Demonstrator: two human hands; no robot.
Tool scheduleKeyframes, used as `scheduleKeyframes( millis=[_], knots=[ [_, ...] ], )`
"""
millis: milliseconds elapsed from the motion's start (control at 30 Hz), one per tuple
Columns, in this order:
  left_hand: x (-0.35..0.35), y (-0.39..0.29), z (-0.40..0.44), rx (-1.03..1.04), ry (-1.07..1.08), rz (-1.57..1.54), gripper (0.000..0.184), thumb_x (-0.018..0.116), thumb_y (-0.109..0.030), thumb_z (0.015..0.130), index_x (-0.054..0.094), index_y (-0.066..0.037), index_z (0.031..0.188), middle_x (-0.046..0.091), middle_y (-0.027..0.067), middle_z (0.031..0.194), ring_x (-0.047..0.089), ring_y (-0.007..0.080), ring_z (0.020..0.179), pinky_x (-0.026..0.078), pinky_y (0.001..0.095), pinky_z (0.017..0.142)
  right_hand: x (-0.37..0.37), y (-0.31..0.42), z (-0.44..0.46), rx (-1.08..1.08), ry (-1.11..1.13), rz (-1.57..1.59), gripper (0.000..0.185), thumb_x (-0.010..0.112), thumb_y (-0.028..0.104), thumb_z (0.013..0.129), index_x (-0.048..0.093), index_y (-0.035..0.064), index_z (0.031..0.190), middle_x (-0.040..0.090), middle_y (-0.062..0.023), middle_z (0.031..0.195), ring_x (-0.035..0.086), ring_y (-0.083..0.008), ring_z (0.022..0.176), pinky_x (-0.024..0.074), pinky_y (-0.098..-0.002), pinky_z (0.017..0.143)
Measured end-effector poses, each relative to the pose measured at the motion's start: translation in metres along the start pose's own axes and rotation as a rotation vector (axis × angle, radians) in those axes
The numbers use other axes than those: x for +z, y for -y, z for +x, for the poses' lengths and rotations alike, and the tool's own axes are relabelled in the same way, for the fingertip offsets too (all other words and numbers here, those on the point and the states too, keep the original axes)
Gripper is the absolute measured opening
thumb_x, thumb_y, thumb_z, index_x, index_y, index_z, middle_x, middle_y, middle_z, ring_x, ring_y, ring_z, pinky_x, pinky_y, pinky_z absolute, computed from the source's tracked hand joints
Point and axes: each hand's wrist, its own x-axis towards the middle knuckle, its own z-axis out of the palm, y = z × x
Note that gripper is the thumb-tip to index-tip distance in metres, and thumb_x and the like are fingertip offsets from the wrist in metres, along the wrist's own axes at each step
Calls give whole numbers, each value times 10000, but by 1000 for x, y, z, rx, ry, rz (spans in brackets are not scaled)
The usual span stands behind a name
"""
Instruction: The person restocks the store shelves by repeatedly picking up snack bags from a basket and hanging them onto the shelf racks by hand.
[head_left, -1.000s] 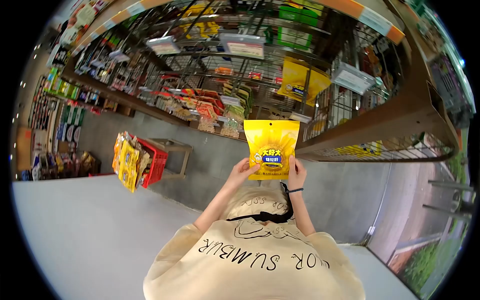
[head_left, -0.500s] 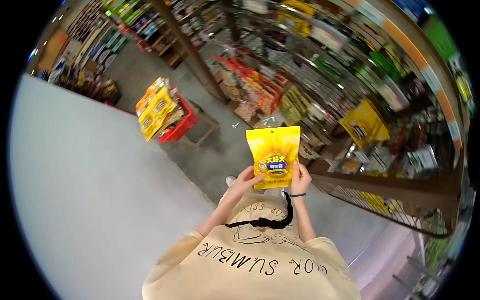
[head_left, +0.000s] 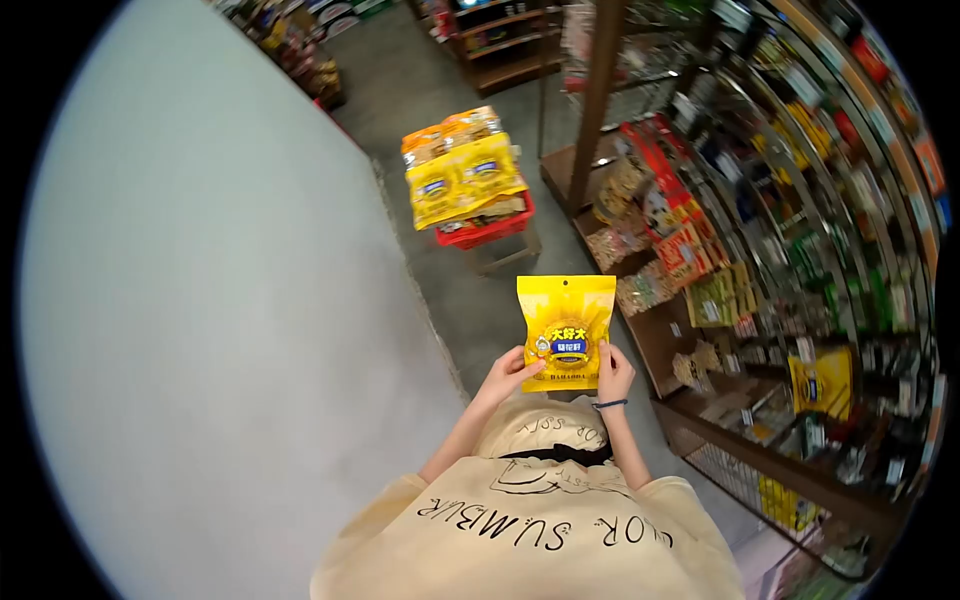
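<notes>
Bag (head_left: 567,322) held by left grip (head_left: 508,376) and right grip (head_left: 615,372), both closed on its lower sides. View has swung left: bag, formerly well right of basket (head_left: 487,235), now sits on its near side, apart, apparently better lined up.

- We see a plain, pale grey wall (head_left: 220,300) filling the left of the frame.
- Below us, a smooth grey floor (head_left: 385,85) runs up toward the top centre.
- Along the right, we have tall brown-framed shelving (head_left: 597,110) with wire racks.
- At top centre, we notice a wooden shelf unit (head_left: 505,72).
- We find the light even across the wall.
</notes>
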Motion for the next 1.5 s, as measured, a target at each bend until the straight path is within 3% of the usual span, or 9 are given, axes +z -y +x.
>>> scheduleKeyframes(
  millis=[167, 400, 567, 633, 933, 1033, 1433, 1500],
  knots=[
    [-66, -7, -25, 61, -195, -77, 266, 565, -153, 754, 468, -7, 954, 560, 46, 853, 511, 78, 792, 398, 201, 690, 85, 12, 0, -28, 183, 81, 247, 520, 200, 780, 540, -46, 773, 480, -25, 562, 391, -48, 541, 346, -203, 479],
    [-139, 2, -54, 138, -472, -256, 265, 567, -133, 751, 475, -9, 966, 563, 48, 852, 521, 81, 772, 411, 200, 670, 180, 39, -10, -59, 538, -49, 258, 518, 212, 780, 534, -45, 757, 430, 4, 536, 357, -40, 523, 314, -193, 457],
    [-161, -23, -52, 183, -571, -270, 277, 569, -142, 749, 483, -4, 973, 565, 50, 866, 521, 81, 774, 407, 203, 685, 211, 59, -8, -94, 542, 58, 265, 506, 218, 794, 534, -39, 735, 447, 25, 580, 365, -25, 555, 310, -187, 460],
    [-167, -40, -45, 186, -535, -290, 286, 569, -151, 749, 481, -6, 979, 565, 45, 865, 519, 79, 784, 405, 206, 691, 216, 65, -1, 32, 579, 151, 267, 508, 227, 795, 541, -33, 741, 452, 33, 603, 363, -25, 562, 303, -181, 462],
    [-165, -80, 2, 191, -481, -302, 291, 555, -183, 762, 470, -9, 978, 555, 41, 859, 499, 68, 794, 383, 194, 699, 221, 74, 54, 149, 518, 242, 268, 508, 221, 797, 563, -38, 762, 496, 38, 660, 388, -18, 593, 315, -156, 518],
    [-167, -94, 28, 218, -485, -305, 292, 555, -188, 763, 470, -7, 976, 552, 37, 845, 495, 63, 784, 379, 190, 695, 230, 80, 80, 145, 522, 255, 269, 520, 235, 789, 566, -27, 754, 469, 40, 617, 371, -18, 567, 302, -162, 484],
    [-203, -177, 172, 182, -453, -229, 276, 524, -188, 784, 473, 3, 976, 529, 27, 909, 465, 64, 841, 352, 194, 741, 292, 99, 220, 224, 470, 264, 251, 539, 197, 778, 573, -49, 815, 513, 34, 685, 419, -20, 614, 346, -155, 547],
    [-214, -187, 206, 169, -444, -219, 278, 522, -190, 785, 472, 1, 980, 524, 25, 923, 459, 65, 855, 347, 195, 751, 301, 102, 251, 197, 558, 159, 242, 532, 193, 782, 571, -45, 798, 506, 40, 687, 420, -15, 624, 344, -150, 552]
  ],
)
